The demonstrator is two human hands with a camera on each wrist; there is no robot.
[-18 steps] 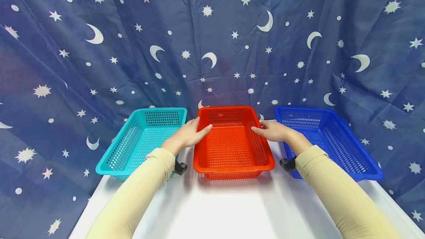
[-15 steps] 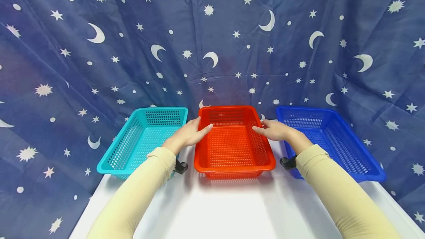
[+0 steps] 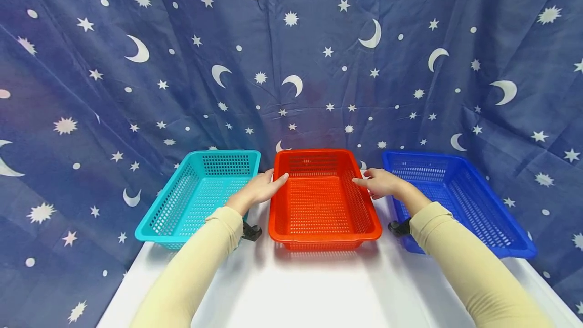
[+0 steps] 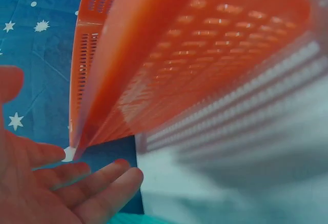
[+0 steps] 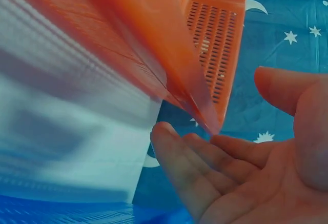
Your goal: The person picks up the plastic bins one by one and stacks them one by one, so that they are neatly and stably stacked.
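Flanking the red basket (image 3: 317, 206), a person's left hand (image 3: 258, 186) and right hand (image 3: 382, 183) are at its left and right sides. The red basket sits upright on a white table (image 3: 309, 287), in the middle of a row of three, and its slotted walls and perforated floor show plainly from above. To its left is a teal basket (image 3: 214, 194), with its mesh floor and pierced walls in view; to its right is a blue basket (image 3: 473, 211) of similar make, set at a slant, part of its inside hidden behind the right arm.

In the head view, both thumbs appear over the red basket's side rims, the left one against its interior, with fingers on the outer side. The wrist views show each thumb spread well apart from extended fingers, and neither hand has a grasp on anything. The fingertips are near the basket's outer walls; whether any of them touches it, I cannot tell. Behind the row hangs a dark blue curtain (image 3: 314, 14) printed with white moons, stars and dots.
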